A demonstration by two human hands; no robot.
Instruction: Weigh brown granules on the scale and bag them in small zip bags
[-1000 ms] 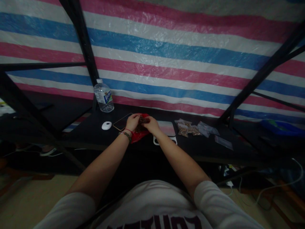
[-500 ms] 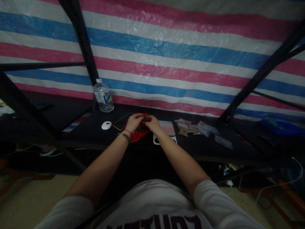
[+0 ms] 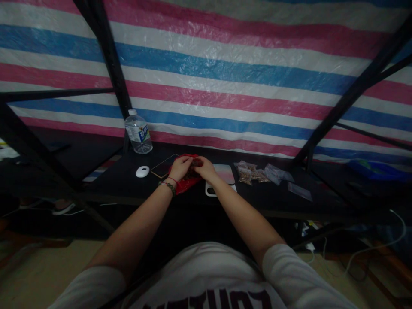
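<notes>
A striped tarp (image 3: 225, 86) in pink, blue and white fills the background, crossed by black frame bars (image 3: 106, 64). Below it runs a dark desk (image 3: 128, 184), dimly lit. At its far left stands a water bottle (image 3: 138, 134), upright against the tarp. Near the middle lies a pale pad (image 3: 225, 176), partly under the person's right forearm. A phone (image 3: 162, 166) lies flat just left of the hands, and a white mouse (image 3: 142, 171) sits further left, apart from it. To the right of the pad a cluster of small clear packets (image 3: 249, 172) lies flat; some look filled with brownish bits, others further right look empty.

Between phone and pad sits the red bag (image 3: 186, 182), crumpled on the desk, with both hands at its mouth. The left hand (image 3: 180, 166) curls its fingers on the bag's top edge, seemingly pinching it. The right hand (image 3: 204, 168) meets it from the other side, fingers bent around some dark brownish contents (image 3: 195, 163) at the opening; whether it truly grips them cannot be told in this light.

To handle this well, it seems wise to keep the bag's mouth steady and upright with one hand so nothing spills, and to work low over the desk with small pinches.
</notes>
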